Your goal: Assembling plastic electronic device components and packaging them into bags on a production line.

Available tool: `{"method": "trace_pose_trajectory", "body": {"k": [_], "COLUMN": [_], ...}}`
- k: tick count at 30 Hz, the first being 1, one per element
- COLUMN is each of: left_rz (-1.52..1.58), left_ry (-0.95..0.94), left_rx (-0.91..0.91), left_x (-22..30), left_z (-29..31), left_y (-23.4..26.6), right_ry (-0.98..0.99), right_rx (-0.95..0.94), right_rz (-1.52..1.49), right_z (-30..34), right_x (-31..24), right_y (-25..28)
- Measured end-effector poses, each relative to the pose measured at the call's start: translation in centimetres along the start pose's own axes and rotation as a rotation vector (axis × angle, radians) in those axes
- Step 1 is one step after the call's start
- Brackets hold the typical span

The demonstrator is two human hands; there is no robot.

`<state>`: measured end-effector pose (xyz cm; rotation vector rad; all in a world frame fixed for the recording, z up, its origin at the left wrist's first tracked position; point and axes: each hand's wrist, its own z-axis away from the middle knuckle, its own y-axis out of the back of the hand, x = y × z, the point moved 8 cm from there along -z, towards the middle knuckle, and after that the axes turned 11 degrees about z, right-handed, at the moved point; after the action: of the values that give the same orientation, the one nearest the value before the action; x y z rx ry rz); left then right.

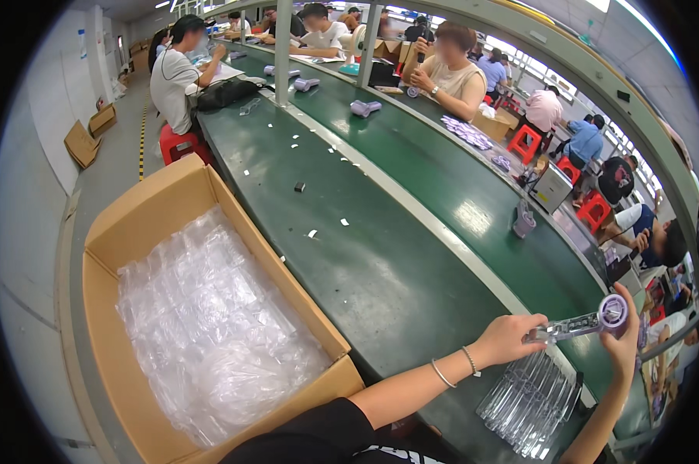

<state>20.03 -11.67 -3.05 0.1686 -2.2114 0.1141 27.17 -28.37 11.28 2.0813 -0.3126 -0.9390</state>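
- Conveyor belt (411, 255), long and dark green, runs away up the frame with little white scraps scattered on it and people seated along both sides.
- Cardboard box (144, 209) sits open just left of the belt, packed with a heap of clear plastic bags (210, 325).
- Stack of clear plastic trays (531, 394) lies on the belt right under both hands, fanned out a bit.
- Small purple handheld fan in a clear sleeve (581, 325) is held up above that stack, stretched between the two hands, round head pointing right.
- Left hand (508, 339), two bracelets on the wrist, has its fingers closed on the handle end.
- Right hand (624, 344) pinches the round head end, thumb and fingers wrapped around it.
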Motion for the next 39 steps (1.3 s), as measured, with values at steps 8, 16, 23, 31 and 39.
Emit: {"method": "trace_pose_trajectory", "body": {"k": [8,16,23,31,39], "left_rz": [0.030,0.127,0.112,0.075,0.016], "left_ry": [0.003,0.223,0.213,0.259,0.310], "left_rx": [-0.061,-0.051,-0.065,0.014,0.060], "left_x": [-0.1,-1.8,-2.2,-3.3,-4.3], "left_z": [0.1,0.2,0.4,0.6,0.3], "left_y": [-1.7,-1.5,-1.7,-1.5,-0.6], "right_ry": [-0.047,-0.152,-0.156,-0.179,-0.186], "right_rx": [-0.099,-0.090,-0.088,-0.202,-0.200], "right_rz": [0.016,0.060,0.030,-0.187,-0.041], "right_z": [-0.3,-1.7,-1.5,-2.8,-3.6], "right_x": [-0.8,0.5,0.8,3.2,3.5], "right_y": [-7.0,-8.8,-8.6,-11.1,-12.3]}}
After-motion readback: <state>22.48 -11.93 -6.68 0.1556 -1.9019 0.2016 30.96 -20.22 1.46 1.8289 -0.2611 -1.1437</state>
